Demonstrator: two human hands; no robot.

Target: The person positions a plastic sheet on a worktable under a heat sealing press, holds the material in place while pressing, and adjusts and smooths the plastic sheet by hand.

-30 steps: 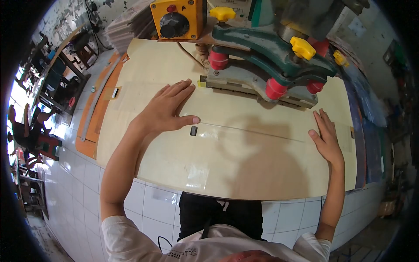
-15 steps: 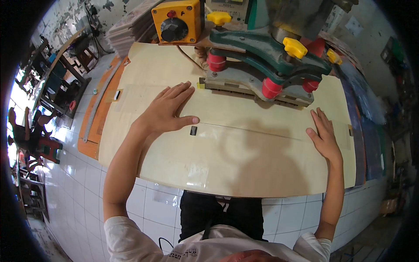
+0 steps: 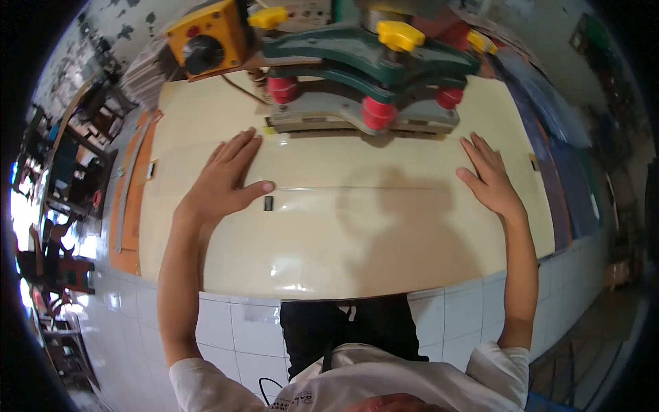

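Note:
A broad cream-coloured sheet [image 3: 309,240] with a glossy surface covers the worktop in front of me. My left hand [image 3: 223,182] lies flat on its left part, fingers stretched and thumb spread, the thumb just above a small black rectangle [image 3: 268,204]. On the right side of the sheet rests my right hand [image 3: 491,182], palm down with fingers extended. Neither hand grasps anything. Beyond and between them hangs a press head [image 3: 371,113], a grey plate with red collars under a dark green bracket. A thin straight line crosses the sheet between my hands.
An orange control box [image 3: 206,41] with a black dial stands behind, left of the press. Yellow knobs [image 3: 400,36] top the bracket. A metal strip [image 3: 130,185] lies along the orange board at left. Blue plastic sheeting [image 3: 549,103] is at far right.
The camera view has turned, so the press and sheet appear shifted left. Both hands stay flat at about the same places on the sheet.

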